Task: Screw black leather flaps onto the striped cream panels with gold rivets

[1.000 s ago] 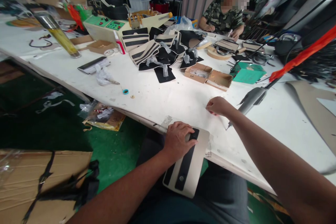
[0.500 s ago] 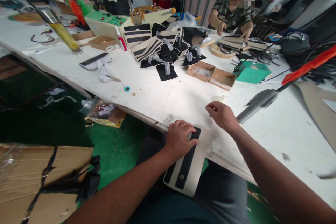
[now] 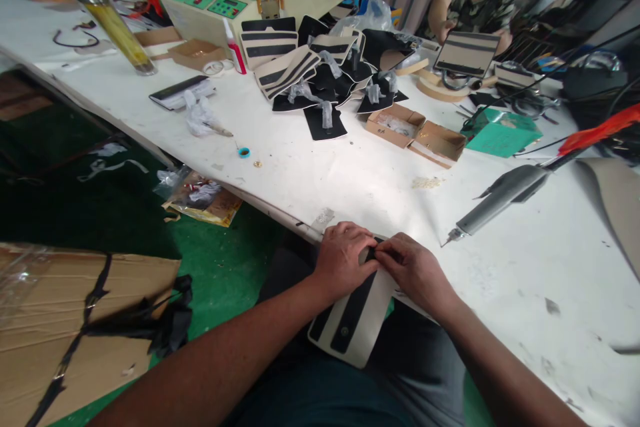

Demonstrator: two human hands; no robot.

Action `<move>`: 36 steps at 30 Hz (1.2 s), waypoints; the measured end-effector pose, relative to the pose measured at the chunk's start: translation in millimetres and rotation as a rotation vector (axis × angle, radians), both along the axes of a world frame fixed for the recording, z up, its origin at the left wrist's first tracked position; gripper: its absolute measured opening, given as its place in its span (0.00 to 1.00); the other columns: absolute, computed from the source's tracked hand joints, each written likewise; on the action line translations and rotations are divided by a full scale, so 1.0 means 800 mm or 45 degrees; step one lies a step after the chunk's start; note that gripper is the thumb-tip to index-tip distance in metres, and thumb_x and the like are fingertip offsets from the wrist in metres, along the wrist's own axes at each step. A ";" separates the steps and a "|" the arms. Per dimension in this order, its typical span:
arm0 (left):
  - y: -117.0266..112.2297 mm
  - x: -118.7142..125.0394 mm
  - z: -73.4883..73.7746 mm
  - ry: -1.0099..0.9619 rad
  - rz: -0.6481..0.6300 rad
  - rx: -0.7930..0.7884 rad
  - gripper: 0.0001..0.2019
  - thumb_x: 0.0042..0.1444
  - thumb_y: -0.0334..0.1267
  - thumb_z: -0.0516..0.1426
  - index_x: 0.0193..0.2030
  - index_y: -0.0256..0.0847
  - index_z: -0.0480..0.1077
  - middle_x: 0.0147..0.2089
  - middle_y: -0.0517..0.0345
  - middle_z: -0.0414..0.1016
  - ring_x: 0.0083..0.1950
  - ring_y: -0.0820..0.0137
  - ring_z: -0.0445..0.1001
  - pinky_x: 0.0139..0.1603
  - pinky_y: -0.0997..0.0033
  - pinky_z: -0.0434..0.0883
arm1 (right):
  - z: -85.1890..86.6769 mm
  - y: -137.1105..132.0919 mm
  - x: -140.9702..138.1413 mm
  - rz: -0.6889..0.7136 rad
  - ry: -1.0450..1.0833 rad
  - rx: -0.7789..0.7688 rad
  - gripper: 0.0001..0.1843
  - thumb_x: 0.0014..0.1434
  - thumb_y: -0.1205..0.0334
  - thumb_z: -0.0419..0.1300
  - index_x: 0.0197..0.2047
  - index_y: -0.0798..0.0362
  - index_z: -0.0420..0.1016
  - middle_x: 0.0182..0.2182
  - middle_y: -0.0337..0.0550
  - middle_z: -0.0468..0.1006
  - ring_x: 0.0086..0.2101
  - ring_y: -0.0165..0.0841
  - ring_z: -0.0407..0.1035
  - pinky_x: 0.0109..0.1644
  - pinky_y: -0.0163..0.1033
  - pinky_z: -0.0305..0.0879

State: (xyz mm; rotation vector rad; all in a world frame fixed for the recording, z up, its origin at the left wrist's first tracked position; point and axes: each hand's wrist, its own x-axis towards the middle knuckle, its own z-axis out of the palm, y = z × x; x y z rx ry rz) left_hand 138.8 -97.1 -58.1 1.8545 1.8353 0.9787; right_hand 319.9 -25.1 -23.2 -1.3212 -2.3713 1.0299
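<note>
A beige panel (image 3: 369,337) with black strips lies over the table's near edge and hangs above my lap. A small round metal fastener (image 3: 345,331) shows near the lower end of one strip. My left hand (image 3: 345,257) grips the panel's upper part, thumb on top near the strip. Against the strip's upper end, my right hand (image 3: 413,267) is closed in a pinch, its fingertips close to my left thumb. Whatever sits between those fingertips is hidden. Right of my hands, a grey electric screwdriver (image 3: 500,203) rests with its bit near the table edge.
Small open cardboard boxes (image 3: 437,143) stand beside a green box (image 3: 503,132). Black and beige panels (image 3: 325,123) are piled mid-table near a red-and-white bottle (image 3: 235,50). Across the table, a person in a camouflage shirt (image 3: 463,0) handles a similar panel (image 3: 467,53).
My right hand has moved left and down from above the table to the panel's strip. My left hand keeps its grip. The person opposite has raised a panel.
</note>
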 end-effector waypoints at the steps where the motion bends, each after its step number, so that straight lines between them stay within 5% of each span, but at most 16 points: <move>1: 0.000 0.000 0.000 -0.003 -0.001 0.001 0.15 0.56 0.40 0.71 0.48 0.53 0.77 0.57 0.68 0.82 0.65 0.62 0.71 0.65 0.49 0.67 | 0.000 -0.001 -0.001 -0.035 -0.009 -0.002 0.13 0.65 0.48 0.61 0.41 0.45 0.83 0.41 0.37 0.78 0.39 0.29 0.73 0.47 0.38 0.65; 7: 0.000 0.000 0.000 -0.017 -0.001 -0.006 0.15 0.56 0.42 0.72 0.49 0.54 0.77 0.58 0.68 0.82 0.65 0.62 0.71 0.65 0.49 0.67 | 0.000 0.001 -0.005 -0.205 0.008 -0.213 0.18 0.58 0.42 0.64 0.39 0.49 0.82 0.36 0.38 0.80 0.36 0.30 0.73 0.43 0.37 0.65; 16: 0.001 -0.001 -0.003 0.008 0.018 0.013 0.17 0.55 0.46 0.74 0.49 0.54 0.76 0.57 0.70 0.82 0.65 0.63 0.71 0.64 0.51 0.67 | 0.003 0.013 -0.005 -0.194 0.034 -0.382 0.19 0.60 0.44 0.64 0.41 0.51 0.82 0.35 0.38 0.81 0.35 0.28 0.73 0.41 0.34 0.64; 22: 0.001 0.000 -0.001 0.010 0.011 0.004 0.16 0.55 0.44 0.73 0.48 0.53 0.77 0.58 0.67 0.82 0.66 0.62 0.71 0.66 0.50 0.67 | 0.001 -0.003 0.010 -0.269 0.269 -0.323 0.24 0.63 0.41 0.66 0.50 0.53 0.82 0.44 0.44 0.82 0.42 0.32 0.75 0.48 0.35 0.69; 27: 0.003 -0.003 -0.001 0.008 0.035 0.008 0.15 0.55 0.41 0.73 0.47 0.53 0.78 0.57 0.66 0.82 0.65 0.61 0.72 0.65 0.49 0.67 | 0.021 -0.005 0.045 -0.756 0.546 0.089 0.26 0.58 0.39 0.71 0.42 0.55 0.77 0.36 0.43 0.78 0.36 0.30 0.72 0.45 0.36 0.69; 31: 0.006 -0.004 -0.003 0.008 0.028 0.027 0.14 0.55 0.39 0.73 0.46 0.53 0.78 0.57 0.64 0.82 0.64 0.60 0.73 0.65 0.50 0.67 | 0.028 0.030 0.079 -1.154 0.757 0.349 0.35 0.53 0.38 0.74 0.53 0.53 0.73 0.48 0.45 0.77 0.48 0.33 0.73 0.56 0.39 0.70; 34: 0.006 -0.003 0.000 0.018 0.024 0.012 0.14 0.55 0.39 0.73 0.47 0.54 0.79 0.57 0.65 0.82 0.64 0.61 0.72 0.65 0.50 0.67 | 0.024 0.077 0.089 -1.152 0.895 0.235 0.48 0.50 0.35 0.75 0.65 0.53 0.67 0.58 0.51 0.73 0.56 0.37 0.72 0.57 0.41 0.73; 36: 0.005 -0.003 0.003 0.015 0.019 -0.008 0.14 0.55 0.40 0.73 0.47 0.55 0.79 0.57 0.66 0.82 0.64 0.61 0.72 0.65 0.50 0.67 | 0.022 0.108 0.086 -1.124 0.950 0.104 0.48 0.49 0.33 0.74 0.62 0.55 0.67 0.56 0.51 0.74 0.52 0.37 0.74 0.49 0.39 0.75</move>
